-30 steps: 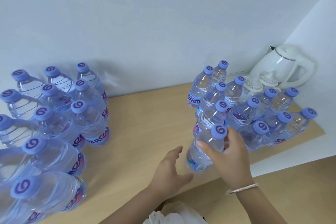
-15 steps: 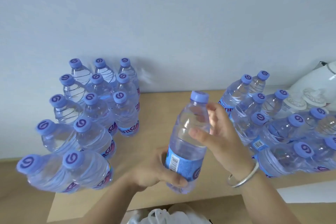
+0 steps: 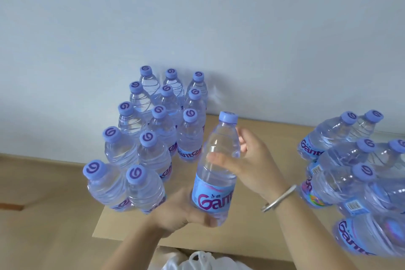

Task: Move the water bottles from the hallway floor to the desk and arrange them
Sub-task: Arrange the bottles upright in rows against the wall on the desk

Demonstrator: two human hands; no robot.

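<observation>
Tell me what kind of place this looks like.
Probably a plain room, maybe a hotel or office: a light wooden desk against a bare white wall, stocked with two clusters of capped water bottles.

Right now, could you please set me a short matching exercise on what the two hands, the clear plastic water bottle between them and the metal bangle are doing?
Things:
1. left hand
2. right hand
3. clear plastic water bottle with a blue label
4. silver metal bangle

States:
A. lifted above the wooden desk
B. circles the right wrist
C. cups the bottle's base
D. holds the bottle's upper body

Pairs: 1-C, 2-D, 3-A, 4-B
</observation>
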